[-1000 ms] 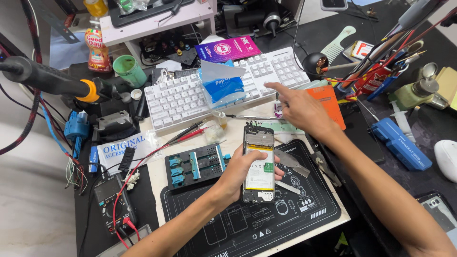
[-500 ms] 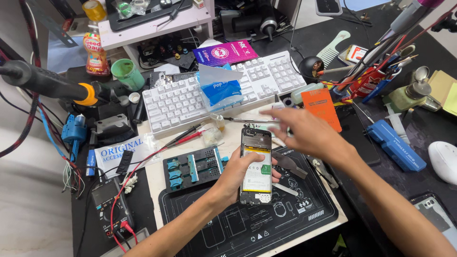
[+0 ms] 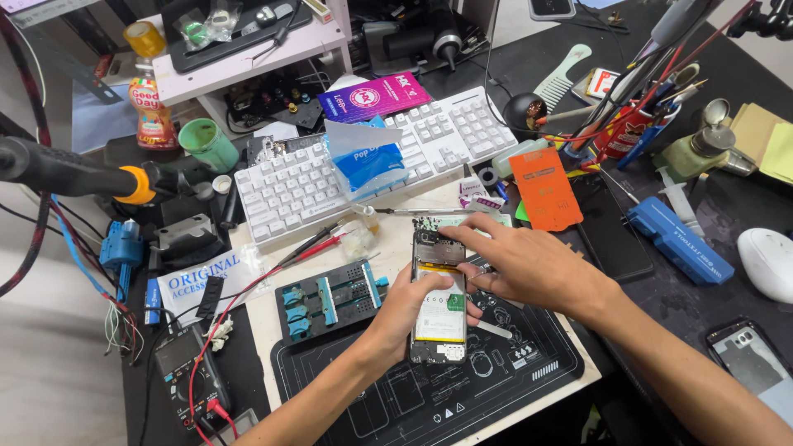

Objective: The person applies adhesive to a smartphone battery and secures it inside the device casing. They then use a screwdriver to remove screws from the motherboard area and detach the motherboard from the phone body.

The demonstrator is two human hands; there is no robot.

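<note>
From my remote seat I see a crowded repair bench (image 3: 273, 330) with a pale top, ringed by dark mats and tangled cables. Near the middle lies a black work mat (image 3: 496, 380) printed with white outlines, and on it rests an opened phone (image 3: 438, 301), back cover off, its circuit board at the far end and a pale battery below.

The left hand (image 3: 405, 318) wraps the phone's left edge in a clenched grip, thumb over the battery. The right hand (image 3: 529, 268) reaches in from the right, fingertips pinched on the phone's upper right edge; I think a small metal tool sits under them, but the view is too cramped to be sure.

Just left of the phone stands a dark holder with blue clamps (image 3: 330, 299). Far behind it a white keyboard (image 3: 372, 165) runs across the bench, with a blue-and-clear packet (image 3: 363, 161) lying on its keys and a magenta packet (image 3: 373, 97) beyond. Red and black probe leads (image 3: 306, 248) trail from the keyboard's near edge down to a multimeter (image 3: 186, 372) at the near left. To the right sit an orange card (image 3: 543, 188), a blue case (image 3: 679, 241), a red cup of tools (image 3: 621, 132) and a white mouse (image 3: 768, 263). At the far left I see a green cup (image 3: 206, 144) and an orange-capped bottle (image 3: 149, 91).
</note>
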